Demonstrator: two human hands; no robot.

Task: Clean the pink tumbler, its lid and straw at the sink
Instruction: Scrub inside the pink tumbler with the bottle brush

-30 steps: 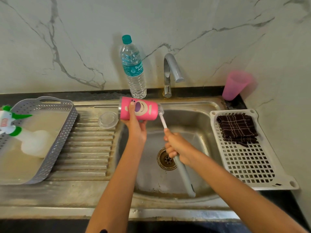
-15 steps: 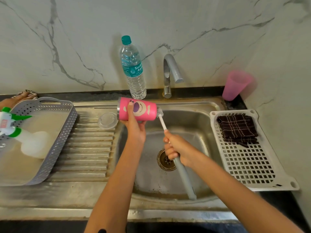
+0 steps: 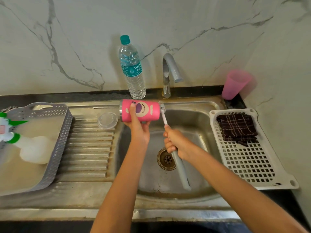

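Observation:
My left hand grips the pink tumbler, which lies on its side above the sink's back left corner, its mouth to the left. My right hand is closed on a bottle brush with a grey handle. The brush's white bristle head touches the tumbler's right end. The clear round lid rests on the ribbed drainboard just left of the tumbler. A thin metal straw lies on the drainboard behind the lid.
The steel sink has a drain and a tap behind it, no water running. A water bottle and a pink cup stand at the wall. A grey basket holds a spray bottle; a white tray carries a dark cloth.
The tumbler has shifted slightly left and levelled out. The brush head stays at its right end, with my right hand barely moved.

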